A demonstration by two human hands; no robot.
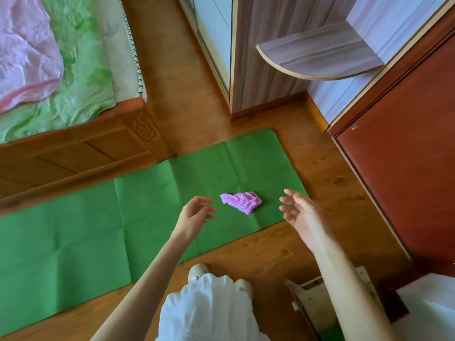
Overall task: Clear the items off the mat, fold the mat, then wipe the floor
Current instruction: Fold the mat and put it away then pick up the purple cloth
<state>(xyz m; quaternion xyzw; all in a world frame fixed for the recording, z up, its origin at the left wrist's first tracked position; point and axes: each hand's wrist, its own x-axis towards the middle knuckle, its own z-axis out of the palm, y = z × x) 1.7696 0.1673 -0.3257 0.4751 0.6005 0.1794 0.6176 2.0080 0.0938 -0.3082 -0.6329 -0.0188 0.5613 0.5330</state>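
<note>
Both my left hand (194,215) and right hand (299,212) hover open, empty; the limp purple cloth (242,201) could slip my pinch onto the mat (147,205).

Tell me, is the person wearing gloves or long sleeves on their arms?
No. The left hand and the right hand are bare, with no gloves, rings or watch showing. Both forearms are uncovered too; no sleeve reaches into view. The arms are slim, the fingers long.

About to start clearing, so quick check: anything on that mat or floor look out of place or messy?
Only the crumpled purple cloth, lying bunched near the right end of the green mat. Both the left hand and right hand are open and empty either side of it. No spills or damage visible.
</note>
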